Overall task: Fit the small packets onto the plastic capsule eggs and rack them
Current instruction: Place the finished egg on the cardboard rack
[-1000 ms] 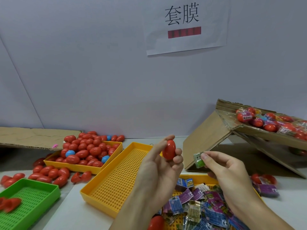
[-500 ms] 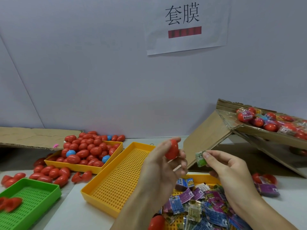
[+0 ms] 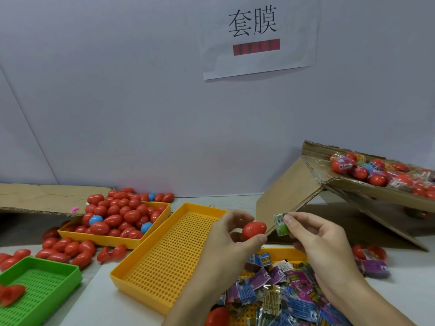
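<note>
A: Left hand [image 3: 226,241] was up over the counter [image 3: 94,309], thumb & fingertips pinching one glossy red plastic capsule egg [image 3: 253,230], egg lying sideways w/ its narrow end toward the right.

B: And right hand [image 3: 315,238]?

A: Pinching a small green-and-white foil packet [image 3: 280,224] btwn thumb & forefinger, other fingers curled in. Packet sat just beside the egg's tip, a slim gap showing. Not on it yet.

B: What was under the hands?

A: An empty yellow perforated plastic tray [image 3: 169,255], long, angled. Next to it on the right, a heap of loose purple, blue & gold foil packets [image 3: 282,292] on another yellow tray, mostly covered.

B: Egg supply?

A: Back left, a yellow plastic bin [image 3: 162,216] piled w/ red eggs plus a few blue ones [image 3: 95,220]. More red eggs [image 3: 68,249] spilled on the counter in front of it. Green perforated plastic tray [image 3: 44,285] at the near left corner, a blurred red piece at its left edge.

B: Finished ones?

A: Upper right, a tilted brown cardboard rack [image 3: 353,187] held red eggs wearing packets [image 3: 376,172]. A couple of wrapped ones [image 3: 372,260] lay on the counter below it. White paper sign [image 3: 256,36] w/ black characters hung on the wall.
</note>
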The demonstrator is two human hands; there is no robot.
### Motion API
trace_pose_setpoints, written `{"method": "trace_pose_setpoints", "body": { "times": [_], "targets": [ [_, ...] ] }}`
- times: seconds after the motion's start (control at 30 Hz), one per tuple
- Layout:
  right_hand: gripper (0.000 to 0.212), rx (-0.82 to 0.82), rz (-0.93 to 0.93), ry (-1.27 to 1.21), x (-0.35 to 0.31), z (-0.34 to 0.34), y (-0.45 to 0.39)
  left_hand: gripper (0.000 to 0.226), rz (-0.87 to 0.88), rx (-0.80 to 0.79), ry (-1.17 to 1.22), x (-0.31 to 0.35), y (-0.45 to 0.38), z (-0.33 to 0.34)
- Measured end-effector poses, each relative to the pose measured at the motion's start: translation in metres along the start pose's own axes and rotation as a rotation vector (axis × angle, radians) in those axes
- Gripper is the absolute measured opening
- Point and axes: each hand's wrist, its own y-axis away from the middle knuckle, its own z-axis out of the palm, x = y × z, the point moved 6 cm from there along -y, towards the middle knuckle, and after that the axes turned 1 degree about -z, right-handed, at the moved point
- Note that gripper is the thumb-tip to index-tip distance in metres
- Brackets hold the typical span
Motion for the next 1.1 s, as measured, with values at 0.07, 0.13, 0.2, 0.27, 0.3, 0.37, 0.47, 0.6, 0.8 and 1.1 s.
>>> {"method": "trace_pose_setpoints", "body": {
  "times": [0.07, 0.13, 0.2, 0.27, 0.3, 0.37, 0.47, 0.6, 0.8, 1.1],
  "targets": [
    [0.005, 0.011, -0.013, 0.013, -0.001, -0.001, 0.0, 0.027, 0.009, -0.005, -0.026, 0.0, 0.0, 0.001],
    [0.004, 0.009, -0.025, 0.033, -0.001, 0.0, 0.0, 0.027, 0.014, -0.025, -0.038, 0.001, 0.0, 0.003],
    [0.004, -0.009, -0.028, 0.052, -0.001, 0.001, 0.001, 0.027, 0.022, -0.042, -0.063, 0.0, 0.0, 0.006],
    [0.006, -0.039, -0.023, 0.068, -0.001, 0.003, 0.002, 0.025, 0.028, -0.052, -0.089, 0.0, 0.0, 0.008],
    [0.007, -0.055, -0.019, 0.075, -0.001, 0.004, 0.002, 0.025, 0.029, -0.054, -0.099, 0.0, 0.0, 0.008],
    [0.01, -0.081, -0.008, 0.076, 0.0, 0.006, 0.002, 0.025, 0.028, -0.055, -0.101, -0.001, -0.001, 0.008],
    [0.02, -0.1, 0.012, 0.053, 0.001, 0.008, 0.002, 0.026, 0.021, -0.059, -0.07, -0.002, -0.001, 0.008],
    [0.036, -0.106, 0.062, -0.017, 0.006, 0.008, 0.001, 0.028, 0.016, -0.089, -0.053, -0.005, -0.002, 0.011],
    [0.034, -0.115, 0.108, -0.083, 0.009, 0.009, 0.001, 0.019, 0.051, -0.027, -0.068, -0.003, -0.002, 0.01],
    [0.018, -0.141, 0.07, -0.035, 0.006, 0.012, 0.004, 0.03, 0.05, -0.009, -0.078, -0.003, -0.002, 0.01]
  ]
}}
